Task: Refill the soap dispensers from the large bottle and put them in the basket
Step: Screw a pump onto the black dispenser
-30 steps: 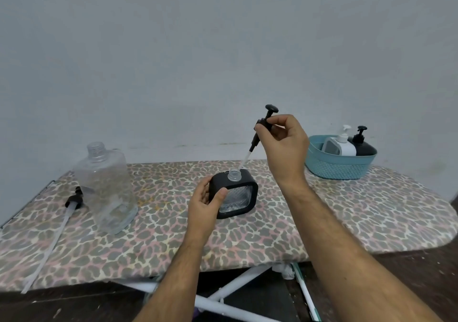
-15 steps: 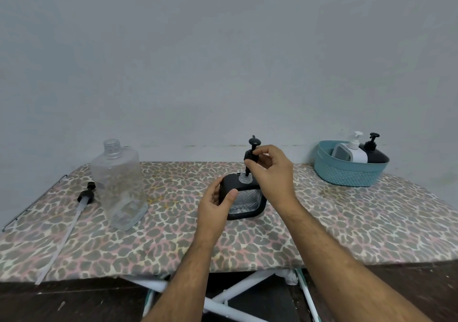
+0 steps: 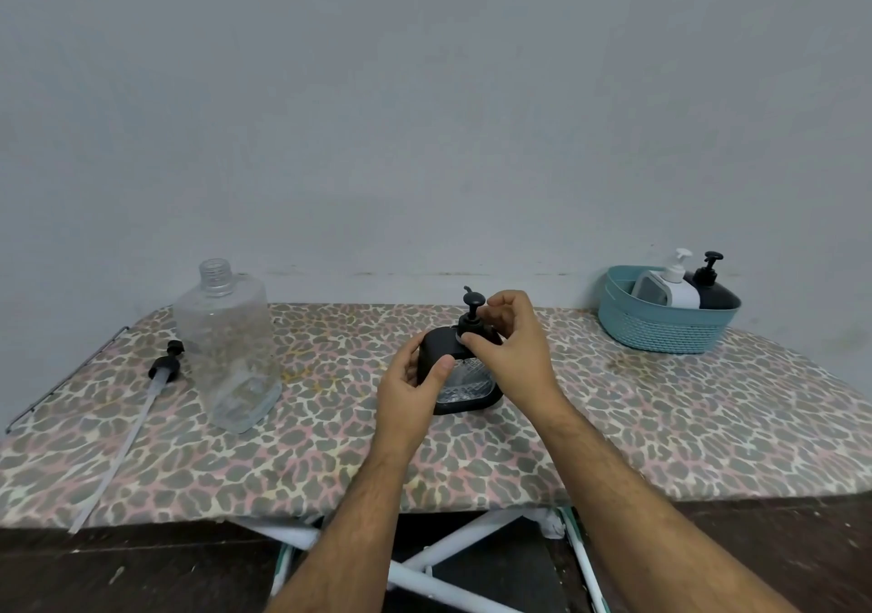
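Note:
A black square soap dispenser with a clear patterned front stands in the middle of the ironing board. My left hand grips its left side, thumb on the front. My right hand pinches the collar of the black pump head, which sits on the dispenser's neck. The large clear bottle stands uncapped at the left. A teal basket at the far right holds a white dispenser and a black dispenser.
The large bottle's black pump with its long tube lies on the leopard-print ironing board at the far left. A grey wall stands close behind. White board legs and dark floor show below the front edge.
My right hand has lowered the pump from above the dispenser, fed its tube into the neck and seated the head on top. My left hand has kept its grip on the dispenser.

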### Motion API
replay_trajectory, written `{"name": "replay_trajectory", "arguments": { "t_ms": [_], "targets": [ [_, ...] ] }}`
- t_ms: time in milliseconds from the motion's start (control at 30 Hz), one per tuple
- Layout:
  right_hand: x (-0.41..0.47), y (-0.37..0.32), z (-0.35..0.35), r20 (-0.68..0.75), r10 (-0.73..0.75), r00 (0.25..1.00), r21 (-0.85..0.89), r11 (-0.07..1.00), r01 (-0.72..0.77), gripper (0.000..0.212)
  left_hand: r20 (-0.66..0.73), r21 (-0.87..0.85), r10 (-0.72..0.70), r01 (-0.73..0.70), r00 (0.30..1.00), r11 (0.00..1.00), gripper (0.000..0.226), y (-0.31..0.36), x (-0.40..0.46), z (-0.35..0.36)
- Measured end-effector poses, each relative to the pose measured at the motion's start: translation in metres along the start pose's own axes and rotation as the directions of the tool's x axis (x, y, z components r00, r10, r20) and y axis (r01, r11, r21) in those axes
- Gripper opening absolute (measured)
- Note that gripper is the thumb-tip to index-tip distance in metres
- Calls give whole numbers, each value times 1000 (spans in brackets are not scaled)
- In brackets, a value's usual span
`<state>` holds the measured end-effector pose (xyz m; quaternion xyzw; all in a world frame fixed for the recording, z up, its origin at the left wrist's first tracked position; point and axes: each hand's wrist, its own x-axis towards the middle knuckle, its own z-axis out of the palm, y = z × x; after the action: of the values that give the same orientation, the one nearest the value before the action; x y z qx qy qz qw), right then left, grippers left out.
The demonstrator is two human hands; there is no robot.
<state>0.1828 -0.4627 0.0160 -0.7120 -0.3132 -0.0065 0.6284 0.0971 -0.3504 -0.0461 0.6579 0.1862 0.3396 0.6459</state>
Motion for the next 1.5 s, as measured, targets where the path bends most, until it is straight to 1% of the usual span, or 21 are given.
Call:
{"name": "replay_trajectory", "arguments": {
  "t_ms": [100,200,267,367,467,567,633,700,767,900,967,1033,1133,1167,1233,1300,1400,1500],
  "targets": [
    [1,-4,-3,52,50,997,12,999,-51,50,-2,11,3,-3,1000,1000,48,0,0,0],
    [6,-10,-7,52,68,996,32,997,-70,49,0,15,7,-7,1000,1000,51,-1,0,1],
    [11,-9,-8,99,75,992,30,996,-79,53,2,14,7,-7,1000,1000,51,-1,-1,1],
    [17,-10,-9,174,95,980,-22,995,-93,60,2,10,4,-4,1000,1000,50,-1,-1,0],
    [19,-13,-12,161,95,982,-75,994,-84,62,-3,11,4,-4,1000,1000,53,-2,-1,0],
    [21,-15,-14,152,110,982,-166,983,-84,74,-4,12,2,-2,1000,1000,52,-3,-1,0],
    [23,-17,-15,180,133,975,-206,974,-95,81,-1,12,4,-4,1000,1000,56,-3,0,0],
    [26,-21,-17,223,133,966,-190,978,-91,83,1,15,5,-5,1000,1000,60,-4,0,0],
    [27,-22,-19,235,115,965,-153,985,-80,83,-1,17,4,-4,1000,1000,59,-5,0,0],
    [25,-16,-15,160,114,981,-139,986,-92,92,-5,17,-3,3,1000,1000,59,-6,1,0],
    [24,-15,-15,156,119,981,-141,985,-97,99,-7,16,-5,5,1000,1000,59,-6,1,0],
    [23,-15,-15,186,131,974,-110,988,-112,96,-3,22,-5,5,1000,1000,59,-6,1,0],
    [23,-13,-14,208,141,968,9,989,-146,90,-2,22,-8,8,1000,1000,61,-5,1,0],
    [23,-12,-14,192,137,972,6,990,-141,91,-4,21,-9,9,1000,1000,61,-5,1,-1],
    [22,-13,-13,168,132,977,-65,990,-122,95,-6,16,-10,10,1000,1000,60,-5,1,0],
    [22,-13,-13,178,135,975,-84,989,-122,97,-5,18,-8,8,1000,1000,58,-5,1,-1],
    [24,-12,-13,200,134,971,-23,991,-132,86,-9,17,-9,9,1000,1000,57,-5,1,0],
    [23,-13,-13,183,110,977,-37,994,-105,82,-9,8,-11,11,1000,1000,58,-4,0,0]
  ]
}}
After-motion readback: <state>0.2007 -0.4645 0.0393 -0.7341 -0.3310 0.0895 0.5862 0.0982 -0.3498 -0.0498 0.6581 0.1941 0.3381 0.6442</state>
